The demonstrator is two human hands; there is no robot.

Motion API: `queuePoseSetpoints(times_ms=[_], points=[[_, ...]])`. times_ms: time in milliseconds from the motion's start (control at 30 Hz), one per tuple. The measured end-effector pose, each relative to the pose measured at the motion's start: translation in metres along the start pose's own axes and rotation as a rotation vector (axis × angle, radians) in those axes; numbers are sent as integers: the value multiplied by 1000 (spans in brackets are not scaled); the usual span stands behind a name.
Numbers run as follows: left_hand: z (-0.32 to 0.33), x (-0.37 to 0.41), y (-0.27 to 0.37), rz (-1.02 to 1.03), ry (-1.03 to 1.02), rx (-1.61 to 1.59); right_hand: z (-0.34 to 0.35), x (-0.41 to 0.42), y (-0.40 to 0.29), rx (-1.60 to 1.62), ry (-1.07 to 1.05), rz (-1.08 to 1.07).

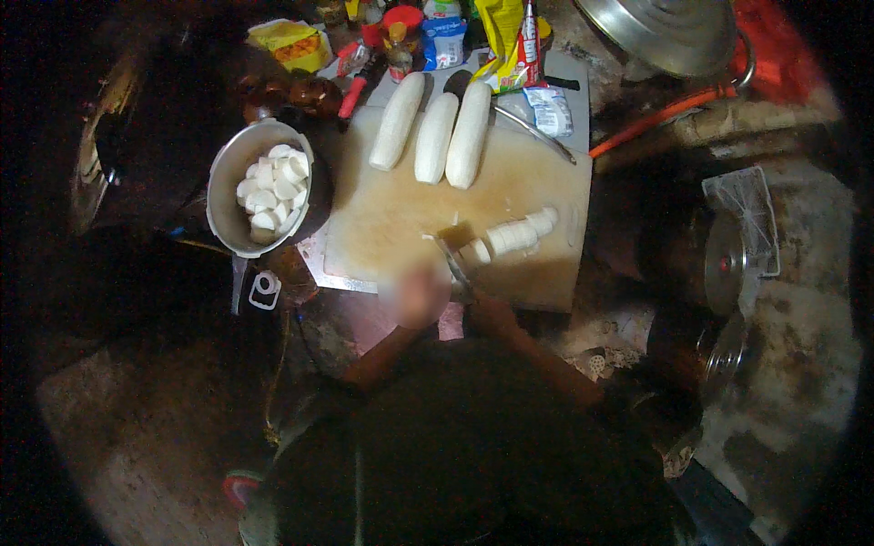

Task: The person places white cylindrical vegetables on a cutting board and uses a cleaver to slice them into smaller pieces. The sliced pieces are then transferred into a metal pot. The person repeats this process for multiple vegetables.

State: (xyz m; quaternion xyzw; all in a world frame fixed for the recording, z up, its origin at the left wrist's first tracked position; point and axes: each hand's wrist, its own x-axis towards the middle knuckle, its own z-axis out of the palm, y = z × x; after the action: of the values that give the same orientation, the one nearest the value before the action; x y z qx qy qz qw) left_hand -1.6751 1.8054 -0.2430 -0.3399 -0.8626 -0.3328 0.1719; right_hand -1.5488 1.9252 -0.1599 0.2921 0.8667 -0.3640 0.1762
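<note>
A pale cutting board (403, 211) lies in front of me. My right hand (488, 310) is at its near edge, closed on a knife (456, 266) whose blade points up and left over the board. Just left of the knife is my left hand (416, 293), blurred, so its fingers and anything in them cannot be made out. Beyond the blade lies a row of cut white root vegetable pieces (512, 235). Three whole peeled white roots (468, 136) rest on the board's far part. On the left, a metal pot (213, 184) holds several white chunks (273, 188).
Seasoning packets (444, 44), a small bottle (399, 58) and a yellow bag (502, 41) stand behind the board. A metal tool (536, 130) lies at its far right. A large metal lid (662, 34) is at the back right, above an orange hose (655, 123).
</note>
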Motion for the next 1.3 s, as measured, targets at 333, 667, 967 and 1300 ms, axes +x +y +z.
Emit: queuePoseSetpoints(times_ms=[333, 667, 967, 1300], points=[[-15, 8, 2, 101, -25, -48, -20, -30, 36, -83, -28, 65], [-20, 39, 21, 71, -429, -146, -165, 48, 127, -566, 602, -78], [30, 37, 81, -54, -305, 62, -196, 100, 147, -609, 346, -45], [-9, 73, 101, -163, -541, 120, -144, 88, 115, -227, 341, -108]])
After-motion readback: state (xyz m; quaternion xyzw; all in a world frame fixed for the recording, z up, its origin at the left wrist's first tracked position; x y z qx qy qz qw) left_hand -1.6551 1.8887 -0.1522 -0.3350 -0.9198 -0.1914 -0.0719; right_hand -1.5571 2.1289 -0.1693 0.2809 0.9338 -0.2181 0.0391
